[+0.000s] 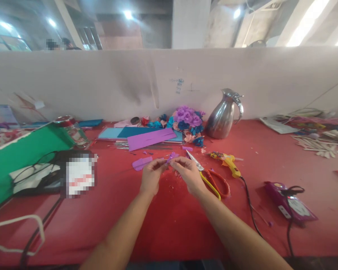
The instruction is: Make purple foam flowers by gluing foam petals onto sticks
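Between the fingertips of both hands is a small purple crepe paper piece (173, 155), partly hidden by the fingers. My left hand (153, 175) pinches its left side, and my right hand (186, 171) pinches it from the right. Just beyond my left hand lies a loose purple paper strip (141, 163). Scissors (214, 183) with red and yellow handles rest right beside my right hand, blades partly apart. Farther right lies a yellow glue gun (228, 161) with a black cord. A bunch of purple, blue and pink paper flowers (187, 117) sits behind the hands.
Folded paper sheets (112, 133) in blue and a long purple sheet (152, 139) lie at the back. A steel jug (222, 116) stands near the wall. A purple power strip (290, 204) is at right, wooden sticks (323, 144) behind it. A glass jar (74, 133) and green box (42, 150) stand left.
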The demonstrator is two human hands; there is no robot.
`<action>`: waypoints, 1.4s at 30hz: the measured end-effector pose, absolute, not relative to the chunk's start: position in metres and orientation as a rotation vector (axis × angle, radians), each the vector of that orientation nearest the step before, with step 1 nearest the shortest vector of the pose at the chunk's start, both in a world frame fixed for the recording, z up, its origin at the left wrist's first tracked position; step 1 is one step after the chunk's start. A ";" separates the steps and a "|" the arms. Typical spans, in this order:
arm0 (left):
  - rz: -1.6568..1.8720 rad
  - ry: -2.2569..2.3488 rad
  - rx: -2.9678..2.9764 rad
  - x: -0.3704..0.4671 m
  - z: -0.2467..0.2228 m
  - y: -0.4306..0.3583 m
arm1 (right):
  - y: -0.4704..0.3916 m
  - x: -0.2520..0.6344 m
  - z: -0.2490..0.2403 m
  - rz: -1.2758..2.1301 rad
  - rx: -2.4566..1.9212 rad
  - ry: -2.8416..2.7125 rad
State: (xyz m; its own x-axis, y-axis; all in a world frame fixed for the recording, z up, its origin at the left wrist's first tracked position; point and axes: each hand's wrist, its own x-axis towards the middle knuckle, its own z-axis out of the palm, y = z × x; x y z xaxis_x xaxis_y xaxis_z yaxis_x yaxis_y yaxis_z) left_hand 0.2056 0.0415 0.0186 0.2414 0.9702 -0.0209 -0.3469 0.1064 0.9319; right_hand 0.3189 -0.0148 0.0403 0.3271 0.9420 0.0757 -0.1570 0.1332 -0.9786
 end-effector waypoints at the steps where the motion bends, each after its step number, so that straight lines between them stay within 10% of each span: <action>1: 1.139 0.795 0.978 0.205 0.018 0.042 | -0.015 0.319 0.040 0.971 -1.131 -0.899; 42: 0.965 0.561 0.909 0.200 0.008 0.045 | -0.011 0.318 0.021 0.809 -1.166 -1.045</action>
